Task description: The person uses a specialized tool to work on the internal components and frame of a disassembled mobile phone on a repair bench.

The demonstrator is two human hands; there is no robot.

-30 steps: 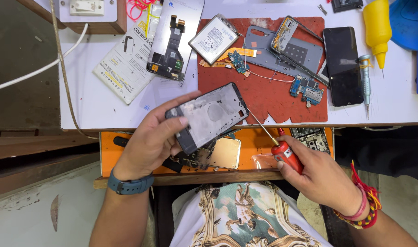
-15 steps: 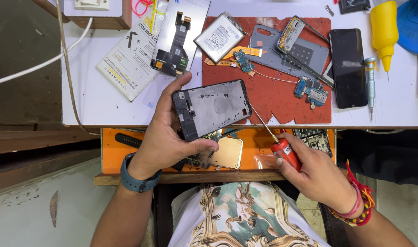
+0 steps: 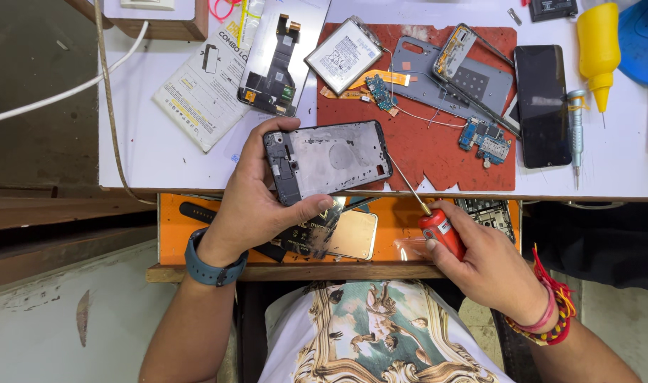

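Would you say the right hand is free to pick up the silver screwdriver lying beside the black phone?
Probably not yet: the right hand already holds a red-handled screwdriver. Otherwise the silver screwdriver lies uncovered on the table.

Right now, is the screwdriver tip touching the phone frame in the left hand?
Touching. The head view shows the screwdriver, held in the right hand, with its shaft ending at the lower right corner of the phone frame gripped by the left hand.

A red-handled screwdriver, a grey phone frame, a red mat, a yellow bottle.
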